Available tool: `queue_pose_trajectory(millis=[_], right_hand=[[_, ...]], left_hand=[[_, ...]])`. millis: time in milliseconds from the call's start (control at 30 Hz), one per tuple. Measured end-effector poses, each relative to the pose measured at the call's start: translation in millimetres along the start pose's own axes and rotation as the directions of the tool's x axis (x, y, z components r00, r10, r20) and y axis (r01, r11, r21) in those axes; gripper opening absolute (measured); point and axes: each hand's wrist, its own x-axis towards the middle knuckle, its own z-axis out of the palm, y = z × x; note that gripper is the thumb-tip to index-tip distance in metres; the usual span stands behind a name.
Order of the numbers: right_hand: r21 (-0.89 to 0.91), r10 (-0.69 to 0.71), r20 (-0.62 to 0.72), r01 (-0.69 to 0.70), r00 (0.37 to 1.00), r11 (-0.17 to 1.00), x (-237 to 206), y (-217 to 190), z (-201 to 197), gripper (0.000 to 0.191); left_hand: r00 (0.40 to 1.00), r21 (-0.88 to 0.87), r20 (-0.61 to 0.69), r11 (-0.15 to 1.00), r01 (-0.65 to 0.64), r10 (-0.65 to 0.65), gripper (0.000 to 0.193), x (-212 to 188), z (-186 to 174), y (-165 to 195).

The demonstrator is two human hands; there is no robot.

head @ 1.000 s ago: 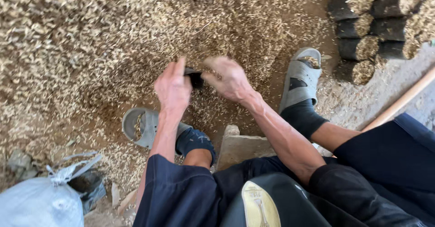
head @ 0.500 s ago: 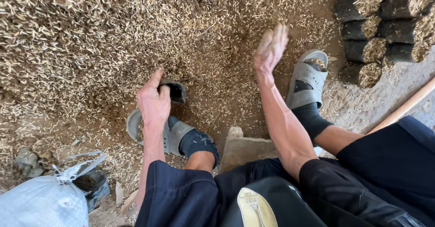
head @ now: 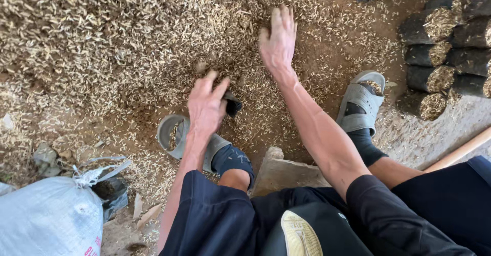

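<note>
My left hand (head: 207,107) grips a small black bag (head: 233,104) low over the ground, just ahead of my left grey sandal (head: 176,136). My right hand (head: 279,41) is stretched forward with fingers apart, palm down on a wide heap of pale husks (head: 112,41) that covers the dirt floor. Nothing shows in its grasp. My right foot in a grey sandal (head: 360,102) rests to the right of that arm.
Several filled black bags (head: 437,51) lie stacked at the right. A white sack (head: 48,220) sits at the bottom left, and a wooden stick (head: 460,151) slants at the right edge. A flat stone block (head: 281,171) lies between my legs.
My right hand left the bag, swung up and forward, then came down onto the husk heap. My left hand stayed low, holding the black bag.
</note>
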Motion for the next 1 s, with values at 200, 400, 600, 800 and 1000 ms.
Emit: queue_pose_trajectory(millis=[200,400,600,800,1000], right_hand=[[0.168,-0.240,0.162,0.213,0.957,0.962,-48.9,-21.0,13.7,0.058],[0.054,-0.568,0.376,0.595,0.732,0.802,-80.4,-11.5,-22.9,0.056],[0.262,-0.293,0.351,0.207,0.889,0.943,-78.7,-17.1,-37.3,0.034],[0.692,-0.071,0.719,-0.722,0.691,-0.019,-93.2,-37.3,-90.8,0.019],[0.743,-0.233,0.548,-0.340,0.803,0.576,-108.2,-61.3,-93.8,0.042]], left_hand=[[0.891,-0.416,-0.104,0.834,0.364,-0.441,0.029,-8.5,16.8,-19.5],[0.820,-0.464,0.003,0.726,0.508,-0.572,0.037,-13.2,8.8,-35.7],[0.737,-0.365,0.083,0.668,0.648,-0.670,0.036,3.1,7.2,-12.9],[0.726,-0.280,0.157,0.675,0.683,-0.670,0.036,15.8,7.3,-7.5],[0.817,-0.430,0.221,0.698,0.572,-0.533,0.035,12.3,15.0,-13.2]])
